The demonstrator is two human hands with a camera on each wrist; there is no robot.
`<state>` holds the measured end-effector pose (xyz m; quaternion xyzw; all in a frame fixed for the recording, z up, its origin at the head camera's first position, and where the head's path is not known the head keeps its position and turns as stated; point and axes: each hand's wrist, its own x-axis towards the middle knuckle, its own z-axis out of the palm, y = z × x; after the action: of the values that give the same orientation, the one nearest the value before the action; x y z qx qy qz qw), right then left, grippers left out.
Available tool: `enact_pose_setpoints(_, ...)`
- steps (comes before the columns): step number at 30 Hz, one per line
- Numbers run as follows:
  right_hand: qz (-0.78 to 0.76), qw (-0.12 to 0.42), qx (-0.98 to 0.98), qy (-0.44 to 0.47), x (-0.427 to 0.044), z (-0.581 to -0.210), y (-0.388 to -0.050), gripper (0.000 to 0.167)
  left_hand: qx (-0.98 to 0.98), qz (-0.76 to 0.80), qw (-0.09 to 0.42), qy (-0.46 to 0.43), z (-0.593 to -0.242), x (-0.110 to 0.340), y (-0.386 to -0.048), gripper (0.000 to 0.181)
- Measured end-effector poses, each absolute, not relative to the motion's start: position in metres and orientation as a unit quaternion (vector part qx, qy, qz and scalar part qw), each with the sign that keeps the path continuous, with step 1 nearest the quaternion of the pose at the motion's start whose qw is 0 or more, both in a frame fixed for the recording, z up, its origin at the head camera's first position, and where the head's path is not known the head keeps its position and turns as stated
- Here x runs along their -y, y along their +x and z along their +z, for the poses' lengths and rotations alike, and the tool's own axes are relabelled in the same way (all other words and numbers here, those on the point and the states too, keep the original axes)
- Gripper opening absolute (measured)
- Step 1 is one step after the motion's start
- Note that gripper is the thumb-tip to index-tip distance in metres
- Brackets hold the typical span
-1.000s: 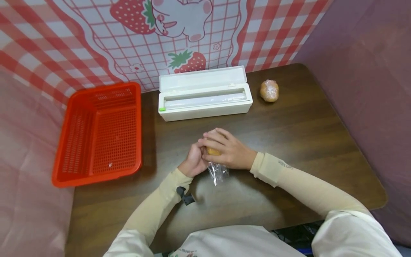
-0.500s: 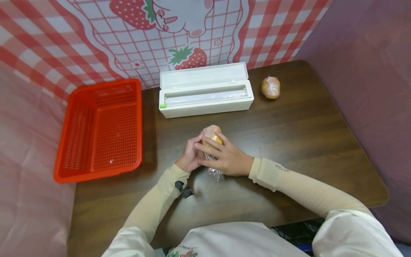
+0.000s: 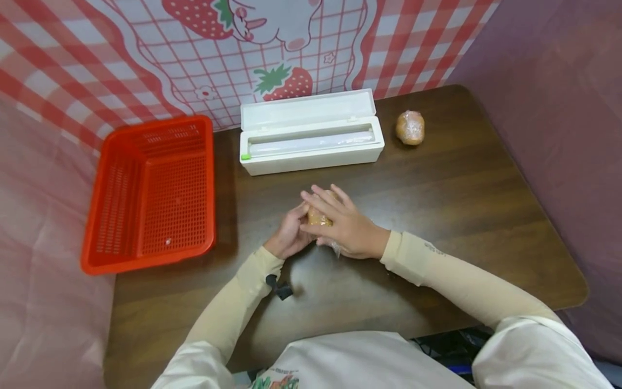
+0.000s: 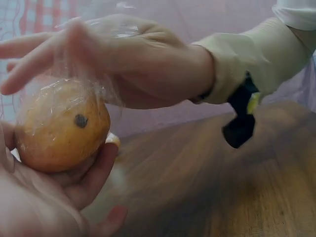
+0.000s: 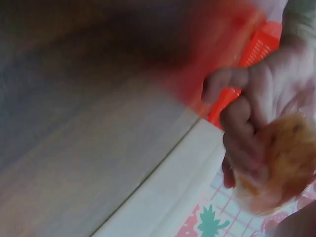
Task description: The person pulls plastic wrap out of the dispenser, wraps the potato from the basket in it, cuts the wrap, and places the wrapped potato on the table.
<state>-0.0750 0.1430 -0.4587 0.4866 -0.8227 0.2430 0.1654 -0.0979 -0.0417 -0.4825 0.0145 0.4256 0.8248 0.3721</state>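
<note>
My left hand (image 3: 290, 232) holds a round yellow-orange fruit (image 4: 64, 133) from below, its fingers curled round the side. Clear plastic wrap (image 4: 106, 89) clings to the fruit and stretches up to my right hand (image 3: 353, 229). That hand lies over the fruit with its fingers fairly straight, touching the film. A dark spot shows on the fruit's skin in the left wrist view. Behind the hands stands a white wrap dispenser box (image 3: 311, 161), lid raised, with a roll of film (image 3: 313, 142) inside. Another film-covered fruit (image 3: 410, 128) sits at the back right.
An orange-red plastic basket (image 3: 208, 189) stands on the left of the brown wooden table (image 3: 461, 216). Behind the table hangs a checked strawberry-print cloth (image 3: 413, 48). Pinkish curtains (image 3: 544, 135) close off both sides.
The fruit has turned in the hands; it showed more fully half a second ago. My right hand has shifted up over it, and less loose film hangs below than one second ago.
</note>
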Motion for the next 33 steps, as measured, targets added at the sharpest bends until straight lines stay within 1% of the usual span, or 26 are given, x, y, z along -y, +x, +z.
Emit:
enact_pose_setpoints(2,0.269,0.159,0.827,0.468,-0.143,-0.457,-0.077,0.052,-0.424,0.822,0.376,0.048,-0.481,0.043,-0.096,0.049)
enact_pose_setpoints(5,0.315,0.144,0.825,0.446,-0.144,-0.455,-0.079,0.058,-0.416,0.826,0.373,0.075,-0.477,0.042,-0.095,0.054)
enact_pose_setpoints(11,0.389,0.132,0.813,0.412,-0.145,-0.457,-0.081,0.056,-0.406,0.835,0.361,0.085,-0.476,0.037,-0.093,0.052)
enact_pose_setpoints(14,0.419,0.115,0.813,0.388,-0.144,-0.458,-0.082,0.055,-0.4,0.839,0.359,0.088,-0.478,0.035,-0.092,0.052)
enact_pose_setpoints(17,0.451,0.085,0.813,0.358,-0.143,-0.46,-0.083,0.052,-0.399,0.842,0.351,0.093,-0.479,0.033,-0.092,0.053)
enact_pose_setpoints(20,0.477,0.053,0.811,0.335,-0.143,-0.46,-0.086,0.044,-0.404,0.842,0.346,0.088,-0.478,0.031,-0.094,0.051)
enact_pose_setpoints(22,0.492,0.025,0.808,0.323,-0.144,-0.459,-0.088,0.041,-0.412,0.84,0.346,0.075,-0.478,0.03,-0.095,0.046)
enact_pose_setpoints(27,0.524,-0.053,0.802,0.282,-0.145,-0.458,-0.094,0.046,-0.431,0.824,0.364,0.059,-0.48,0.032,-0.091,0.033)
enact_pose_setpoints(31,0.537,-0.097,0.798,0.256,-0.15,-0.462,-0.095,0.048,-0.435,0.814,0.379,0.07,-0.482,0.033,-0.088,0.032)
enact_pose_setpoints(33,0.545,-0.114,0.793,0.248,-0.152,-0.463,-0.095,0.05,-0.433,0.808,0.391,0.079,-0.482,0.035,-0.086,0.034)
